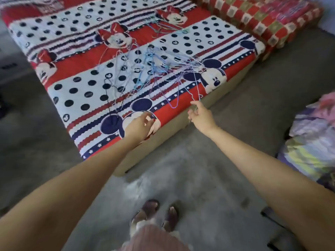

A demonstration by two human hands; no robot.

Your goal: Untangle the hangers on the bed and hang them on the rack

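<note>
A tangle of thin wire hangers [154, 73], blue, purple and pale, lies spread over the bed [76, 98], which has a red, white and navy cartoon-mouse cover. A smaller bunch of hangers [163, 28] lies farther back. My right hand [200, 115] is at the bed's near edge and its fingertips pinch the end of one pale hanger wire. My left hand [139, 126] hovers over the cover's near corner with fingers loosely curled, holding nothing. No rack is in view.
A checked red blanket or cushion [262, 17] lies at the bed's far right end. A heap of colourful clothes [311, 142] sits at the right edge. Grey floor [181, 178] surrounds the bed, with my sandalled feet [155, 212] below.
</note>
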